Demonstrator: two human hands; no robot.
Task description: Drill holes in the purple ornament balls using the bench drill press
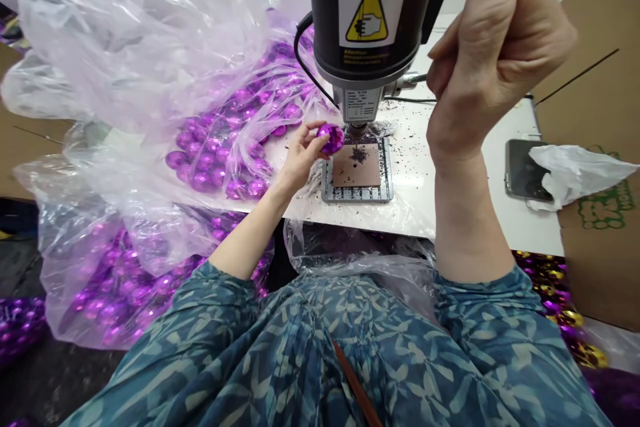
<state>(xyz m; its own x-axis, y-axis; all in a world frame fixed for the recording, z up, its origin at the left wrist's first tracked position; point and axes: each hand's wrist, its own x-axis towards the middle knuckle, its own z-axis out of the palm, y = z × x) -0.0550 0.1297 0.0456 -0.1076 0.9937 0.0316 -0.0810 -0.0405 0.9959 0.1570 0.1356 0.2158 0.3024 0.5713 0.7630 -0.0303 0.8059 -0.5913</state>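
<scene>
My left hand (301, 155) pinches a shiny purple faceted ball (331, 139) between thumb and fingers, just left of the drill press (367, 20) chuck. Under the chuck, a brown board (357, 167) with a small hole and dark shavings lies on the slotted metal base (357, 195). My right hand (493, 53) is raised to the right of the machine's head, closed like a fist. A metal lever (416, 79) runs from the machine to this hand, which hides its end. The drill bit's tip is hard to make out.
A big clear plastic bag (145, 80) full of purple balls (215, 153) covers the table's left side. Dark shavings dot the white table (410, 173). A phone (525, 170) and crumpled white tissue (583, 170) lie at right, beside cardboard (600, 247). Purple and gold balls (555, 293) sit below.
</scene>
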